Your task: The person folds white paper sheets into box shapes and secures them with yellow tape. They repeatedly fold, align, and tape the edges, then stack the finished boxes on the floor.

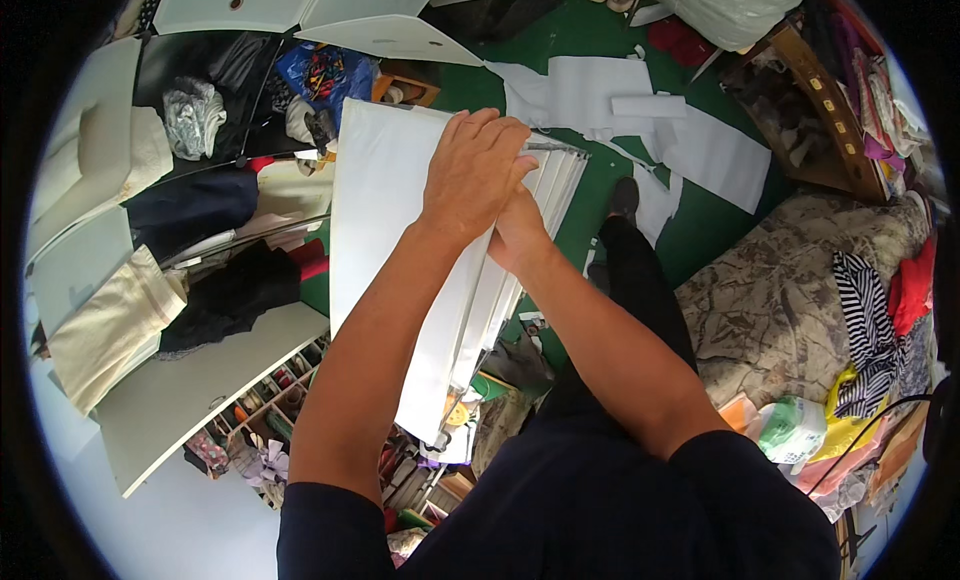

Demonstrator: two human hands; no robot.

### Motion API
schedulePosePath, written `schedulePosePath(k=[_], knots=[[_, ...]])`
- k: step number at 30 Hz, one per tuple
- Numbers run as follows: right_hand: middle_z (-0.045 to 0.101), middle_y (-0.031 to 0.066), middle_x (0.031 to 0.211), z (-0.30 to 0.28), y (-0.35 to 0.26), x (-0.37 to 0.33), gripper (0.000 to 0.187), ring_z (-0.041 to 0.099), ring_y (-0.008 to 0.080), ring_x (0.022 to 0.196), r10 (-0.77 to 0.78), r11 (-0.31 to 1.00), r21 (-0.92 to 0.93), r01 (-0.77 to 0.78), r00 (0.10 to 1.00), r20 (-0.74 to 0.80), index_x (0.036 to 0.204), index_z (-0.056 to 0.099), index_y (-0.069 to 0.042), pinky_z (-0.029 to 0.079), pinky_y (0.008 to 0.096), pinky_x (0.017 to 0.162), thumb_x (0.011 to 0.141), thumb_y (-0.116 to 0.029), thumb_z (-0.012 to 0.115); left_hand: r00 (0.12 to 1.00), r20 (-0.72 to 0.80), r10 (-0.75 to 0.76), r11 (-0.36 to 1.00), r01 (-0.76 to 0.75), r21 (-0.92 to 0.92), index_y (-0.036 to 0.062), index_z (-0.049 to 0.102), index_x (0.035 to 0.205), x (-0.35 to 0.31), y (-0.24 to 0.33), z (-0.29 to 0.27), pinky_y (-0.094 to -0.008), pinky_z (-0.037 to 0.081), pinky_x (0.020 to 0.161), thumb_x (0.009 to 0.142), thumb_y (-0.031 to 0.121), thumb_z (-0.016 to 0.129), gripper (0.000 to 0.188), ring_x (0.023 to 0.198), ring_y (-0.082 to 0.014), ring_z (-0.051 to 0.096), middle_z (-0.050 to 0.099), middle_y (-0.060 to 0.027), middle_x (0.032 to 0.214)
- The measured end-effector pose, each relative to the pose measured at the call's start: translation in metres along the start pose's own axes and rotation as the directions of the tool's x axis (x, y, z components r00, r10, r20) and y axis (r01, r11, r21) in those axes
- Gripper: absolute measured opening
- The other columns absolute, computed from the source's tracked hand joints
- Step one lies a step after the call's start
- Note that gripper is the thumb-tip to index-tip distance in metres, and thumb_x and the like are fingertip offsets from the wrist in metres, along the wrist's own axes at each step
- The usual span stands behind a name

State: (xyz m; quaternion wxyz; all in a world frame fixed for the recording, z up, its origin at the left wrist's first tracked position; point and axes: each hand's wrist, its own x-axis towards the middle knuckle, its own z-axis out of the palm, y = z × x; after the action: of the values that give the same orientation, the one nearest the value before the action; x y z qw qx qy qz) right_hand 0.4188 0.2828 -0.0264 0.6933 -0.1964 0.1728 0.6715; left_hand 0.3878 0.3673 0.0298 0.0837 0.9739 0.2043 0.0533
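My left hand is laid over my right hand, both above a tall white cabinet-like unit with a flat top and stepped, layered edges on its right side. The left fingers lie side by side, stretched out rather than curled. Most of the right hand's fingers are hidden under the left; its thumb shows at the side. No held object is visible in either hand. Whether the hands touch the white surface is hard to tell.
White sheets are spread on the green floor, near my foot. Open wardrobe doors and hanging clothes crowd the left. A patterned cover with clothes and bags lies at right. An open wooden drawer stands at far right.
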Motion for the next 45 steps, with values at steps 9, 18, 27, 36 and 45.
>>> schedulePosePath(k=[9, 18, 27, 36, 45], knots=[[0.057, 0.0047, 0.139, -0.004, -0.003, -0.002, 0.041, 0.057, 0.0208, 0.126, 0.049, 0.996, -0.074, -0.051, 0.999, -0.018, 0.140, 0.051, -0.012, 0.050, 0.0384, 0.104, 0.106, -0.031, 0.058, 0.998, 0.054, -0.017, 0.998, 0.014, 0.056, 0.0076, 0.062, 0.124, 0.004, 0.007, 0.001, -0.0503, 0.031, 0.121, 0.086, 0.019, 0.074, 0.042, 0.132, -0.0328, 0.051, 0.061, -0.0106, 0.132], [0.063, 0.0082, 0.130, -0.023, 0.052, -0.033, 0.039, 0.062, 0.0218, 0.116, 0.237, 0.971, -0.009, -0.241, 0.961, -0.143, 0.136, 0.055, -0.006, 0.052, 0.0384, 0.101, 0.110, -0.034, 0.047, 0.999, 0.043, 0.006, 0.995, -0.010, 0.096, 0.0099, 0.062, 0.121, 0.004, 0.006, 0.004, -0.0500, 0.032, 0.120, 0.085, 0.017, 0.074, 0.039, 0.129, -0.0283, 0.052, 0.062, -0.0067, 0.129], [0.068, 0.0054, 0.109, -0.019, 0.061, -0.035, 0.030, 0.065, 0.0171, 0.096, 0.173, 0.983, 0.096, -0.156, 0.963, -0.205, 0.122, 0.061, -0.005, 0.056, 0.0348, 0.083, 0.109, -0.029, 0.049, 0.998, 0.062, 0.019, 0.995, -0.025, 0.096, 0.0075, 0.060, 0.123, 0.002, 0.006, 0.007, -0.0508, 0.033, 0.118, 0.088, 0.016, 0.071, 0.038, 0.129, -0.0334, 0.052, 0.061, -0.0132, 0.132], [0.067, 0.0059, 0.110, -0.035, 0.077, -0.015, 0.027, 0.067, 0.0203, 0.098, 0.127, 0.985, 0.146, -0.094, 0.963, -0.237, 0.122, 0.061, -0.008, 0.058, 0.0380, 0.081, 0.107, -0.029, 0.051, 0.998, 0.058, 0.035, 0.996, -0.039, 0.076, 0.0064, 0.062, 0.115, 0.003, 0.005, 0.006, -0.0467, 0.039, 0.105, 0.089, 0.016, 0.071, 0.029, 0.111, -0.0324, 0.055, 0.062, -0.0123, 0.120], [0.067, 0.0056, 0.111, -0.025, 0.088, -0.006, 0.027, 0.069, 0.0219, 0.099, 0.172, 0.953, 0.268, -0.141, 0.980, -0.096, 0.123, 0.059, -0.011, 0.062, 0.0421, 0.079, 0.108, -0.031, 0.049, 0.997, 0.071, 0.035, 0.997, -0.040, 0.070, 0.0062, 0.062, 0.112, -0.001, 0.001, 0.004, -0.0460, 0.039, 0.103, 0.090, 0.019, 0.069, 0.026, 0.105, -0.0318, 0.054, 0.060, -0.0110, 0.113]])
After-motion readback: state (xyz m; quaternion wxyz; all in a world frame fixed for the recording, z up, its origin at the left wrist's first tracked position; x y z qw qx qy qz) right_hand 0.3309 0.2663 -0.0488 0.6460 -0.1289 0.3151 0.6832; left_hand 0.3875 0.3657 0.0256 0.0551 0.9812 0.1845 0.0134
